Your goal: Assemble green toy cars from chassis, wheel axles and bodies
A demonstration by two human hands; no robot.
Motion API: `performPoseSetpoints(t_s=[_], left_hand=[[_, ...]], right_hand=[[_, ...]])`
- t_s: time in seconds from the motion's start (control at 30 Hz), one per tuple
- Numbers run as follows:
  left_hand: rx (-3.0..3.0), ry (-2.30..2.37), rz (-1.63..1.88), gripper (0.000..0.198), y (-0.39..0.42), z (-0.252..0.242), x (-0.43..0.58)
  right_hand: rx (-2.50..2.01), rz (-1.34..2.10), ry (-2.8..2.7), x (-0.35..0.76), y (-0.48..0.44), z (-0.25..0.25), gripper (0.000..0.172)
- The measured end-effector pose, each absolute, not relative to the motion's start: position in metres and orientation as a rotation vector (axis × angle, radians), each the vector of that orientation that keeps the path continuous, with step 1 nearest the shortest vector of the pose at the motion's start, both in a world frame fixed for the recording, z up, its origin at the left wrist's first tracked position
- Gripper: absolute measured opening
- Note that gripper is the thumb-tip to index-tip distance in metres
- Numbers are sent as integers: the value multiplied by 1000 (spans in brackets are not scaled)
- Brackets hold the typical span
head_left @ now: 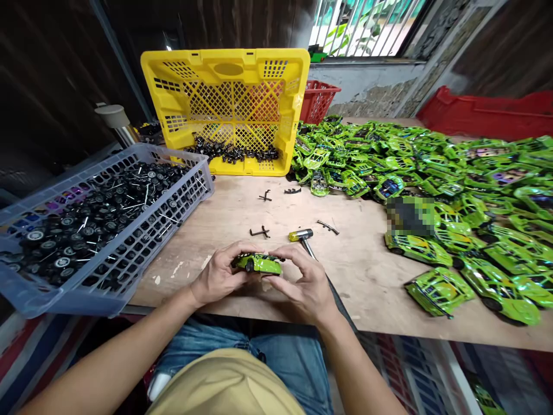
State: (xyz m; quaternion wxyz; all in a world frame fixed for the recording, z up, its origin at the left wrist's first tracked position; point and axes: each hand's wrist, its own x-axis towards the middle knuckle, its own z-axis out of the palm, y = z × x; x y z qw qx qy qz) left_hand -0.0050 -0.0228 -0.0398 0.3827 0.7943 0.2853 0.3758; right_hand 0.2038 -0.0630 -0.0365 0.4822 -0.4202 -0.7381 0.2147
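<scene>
Between my two hands, just above the front part of the wooden table, is a green toy car [262, 264] with black wheels. My left hand [222, 271] is closed on the car's left end, thumb below and fingers on top. At the other end, my right hand [302, 276] curls its fingers and thumb around the car. A small hammer [301, 235] with a yellow and black head lies just beyond my right hand, its handle partly hidden by that hand. Loose black plastic parts [260, 231] lie on the table beyond the car.
A translucent crate [168, 216] full of black wheels on axles stands at left. Behind, a yellow crate [224, 69] lies on its side with black parts inside. Green car bodies [401, 147] pile up at right, near several assembled cars [440, 288]. Red crates [488, 115] stand farther back.
</scene>
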Motion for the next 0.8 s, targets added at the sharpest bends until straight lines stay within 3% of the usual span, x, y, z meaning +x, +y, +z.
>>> performPoseSetpoints(t_s=[0.37, 0.53, 0.7, 0.8], left_hand=[[1747, 727, 954, 34, -27, -46, 0], [1859, 718, 952, 36, -25, -45, 6], [2244, 893, 998, 48, -17, -39, 6], [2517, 879, 1059, 42, -1, -43, -5]], right_hand=[[-994, 535, -1774, 202, -58, -31, 26], [-968, 515, -1823, 198, -63, -28, 33], [-1099, 141, -1765, 227, -82, -10, 36], [-1308, -255, -1527, 280, -94, -1, 34]])
